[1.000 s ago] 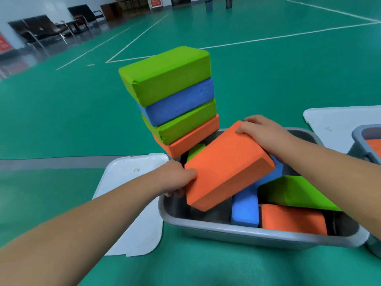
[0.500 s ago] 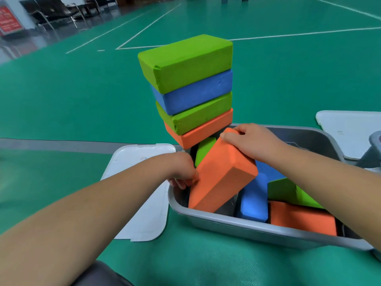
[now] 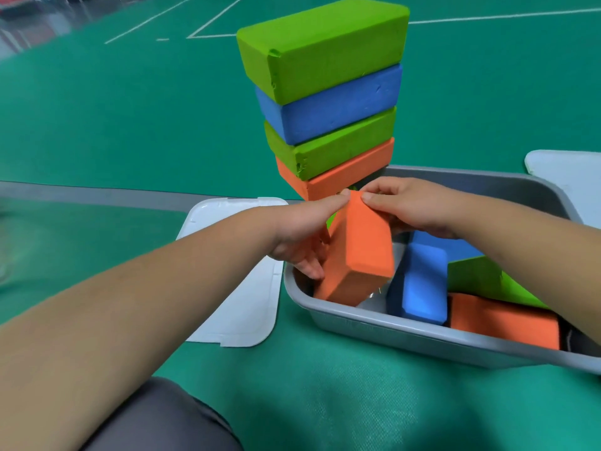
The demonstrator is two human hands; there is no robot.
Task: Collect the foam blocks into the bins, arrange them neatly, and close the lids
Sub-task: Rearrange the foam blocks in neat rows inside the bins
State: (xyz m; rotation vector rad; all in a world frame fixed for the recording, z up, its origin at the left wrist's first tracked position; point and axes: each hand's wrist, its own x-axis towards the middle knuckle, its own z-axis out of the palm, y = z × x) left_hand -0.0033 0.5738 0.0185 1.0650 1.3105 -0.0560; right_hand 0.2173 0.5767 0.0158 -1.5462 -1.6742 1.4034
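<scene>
Both hands are on the orange block (image 3: 361, 255). The left hand (image 3: 302, 229) is curled round its left side with the thumb up on the top corner, and the right hand (image 3: 409, 206) pinches that same corner from the other side. The block's standing tilted in the left end of the bin (image 3: 390, 332). Just behind it there's a four-block stack (image 3: 328, 102), green on top. A blue block (image 3: 422, 288) sits just to its right, and the lid (image 3: 237, 288) lies flat left of the bin.
</scene>
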